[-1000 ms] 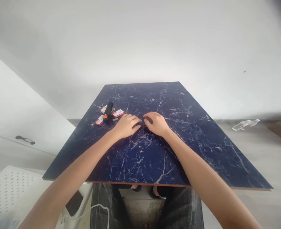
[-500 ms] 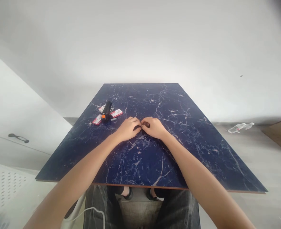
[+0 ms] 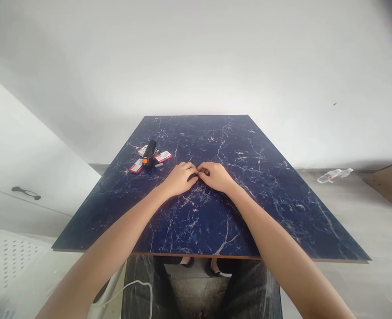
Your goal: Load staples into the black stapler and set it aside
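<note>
Black tool (image 3: 150, 151) lies at ten o'clock from nearer left hand (image 3: 181, 178), long axis toward one; cannot tell its grip, nor right hand's (image 3: 217, 177).

Shows bare left hand (image 3: 182, 179) and bare right hand (image 3: 216, 177), with forearms (image 3: 123, 232) also uncovered. Wears, at near side, dark grey trousers (image 3: 254, 292) with paler faded streaks, and low black shoes (image 3: 211, 269).

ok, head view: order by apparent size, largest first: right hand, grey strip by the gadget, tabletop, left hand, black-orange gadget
1. Tabletop
2. Left hand and right hand: too alike to rank
3. Black-orange gadget
4. Grey strip
</note>
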The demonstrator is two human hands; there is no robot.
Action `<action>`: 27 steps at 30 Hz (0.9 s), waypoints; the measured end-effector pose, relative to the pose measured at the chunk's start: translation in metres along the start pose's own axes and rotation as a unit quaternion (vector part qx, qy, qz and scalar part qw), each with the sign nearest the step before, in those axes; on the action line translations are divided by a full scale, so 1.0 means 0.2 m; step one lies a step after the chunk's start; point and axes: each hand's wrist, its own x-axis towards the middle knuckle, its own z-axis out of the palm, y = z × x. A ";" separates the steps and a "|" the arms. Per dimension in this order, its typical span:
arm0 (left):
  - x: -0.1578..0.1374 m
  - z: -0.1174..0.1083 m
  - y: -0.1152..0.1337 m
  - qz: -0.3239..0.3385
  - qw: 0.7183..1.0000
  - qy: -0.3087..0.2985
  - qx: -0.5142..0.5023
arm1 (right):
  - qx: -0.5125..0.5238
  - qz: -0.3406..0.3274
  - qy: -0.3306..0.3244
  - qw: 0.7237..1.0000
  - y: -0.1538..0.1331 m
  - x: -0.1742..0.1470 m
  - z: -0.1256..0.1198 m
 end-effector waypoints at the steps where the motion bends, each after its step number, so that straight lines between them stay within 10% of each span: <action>1: 0.00 0.00 0.00 0.000 1.000 0.001 0.000 | 0.001 -0.001 -0.001 1.000 0.00 0.00 0.00; 27: -0.01 0.01 0.00 0.004 1.000 -0.005 0.003 | 0.004 0.004 -0.007 1.000 0.00 0.00 0.00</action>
